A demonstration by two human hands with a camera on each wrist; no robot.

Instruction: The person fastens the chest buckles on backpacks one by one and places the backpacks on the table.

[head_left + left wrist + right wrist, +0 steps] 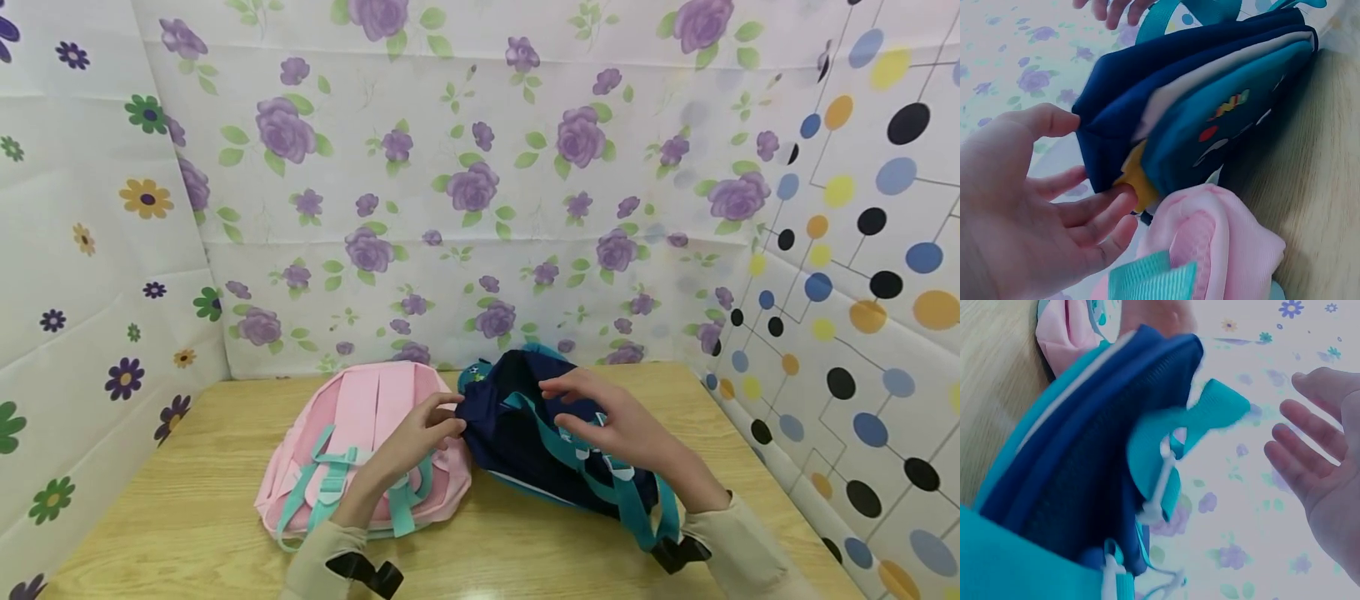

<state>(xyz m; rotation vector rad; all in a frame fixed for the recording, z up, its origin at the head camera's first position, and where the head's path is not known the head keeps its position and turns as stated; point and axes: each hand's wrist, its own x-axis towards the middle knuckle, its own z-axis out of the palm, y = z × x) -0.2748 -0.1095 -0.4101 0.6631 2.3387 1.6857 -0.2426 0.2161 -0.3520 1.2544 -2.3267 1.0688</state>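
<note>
A navy and teal backpack (495, 433) lies tilted on the table, its dark back panel and teal straps (555, 442) with white buckles facing up. My left hand (423, 433) grips its left end; in the left wrist view the thumb touches the navy corner and other fingers reach a yellow patch (1139, 181). My right hand (615, 417) hovers over the straps, fingers apart, and the right wrist view shows it holding nothing. Left of it, a pink backpack (352, 417) with mint straps (333, 479) lies beneath my left forearm.
The wooden table (187, 500) carries both bags. Flowered cloth (450, 208) hangs behind it, with a dotted sheet (862, 333) at the right and another flowered sheet (90, 292) at the left.
</note>
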